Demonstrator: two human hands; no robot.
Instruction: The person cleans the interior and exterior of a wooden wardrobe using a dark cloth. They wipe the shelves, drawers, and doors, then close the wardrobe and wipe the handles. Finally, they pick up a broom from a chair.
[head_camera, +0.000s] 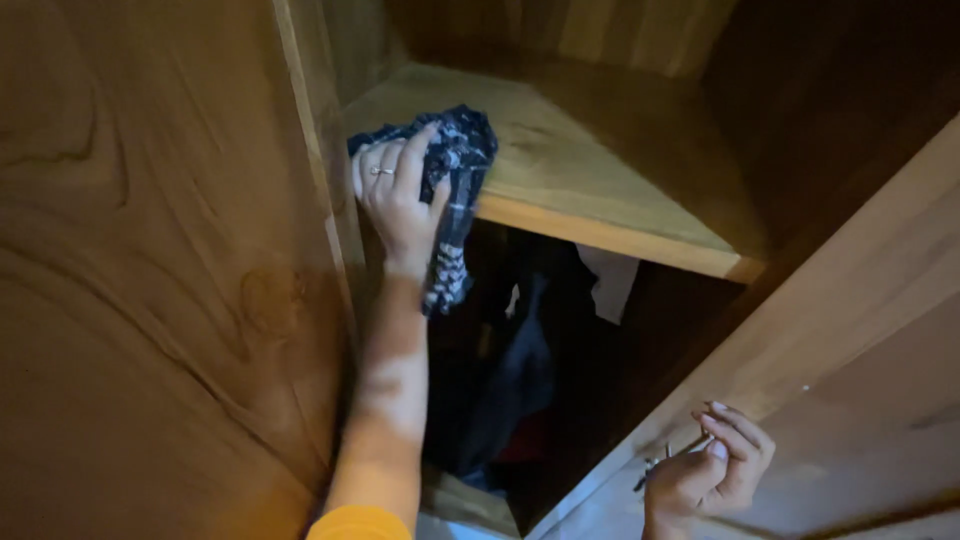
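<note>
My left hand (396, 196) reaches up into a wooden wardrobe and grips a dark blue and white checked cloth (458, 160). The cloth rests bunched on the front left of a wooden shelf (600, 232), and one end hangs down over the shelf's edge. A ring shows on one finger. My right hand (712, 468) is at the lower right, its fingers closed on the edge of the open wardrobe door (850, 300), with small metal keys (652, 466) by the fingers.
The closed left door (150, 270) fills the left side. Below the shelf hang dark clothes (510, 370), a white garment (610, 280) and something red, in deep shadow. The rear part of the shelf is bare wood.
</note>
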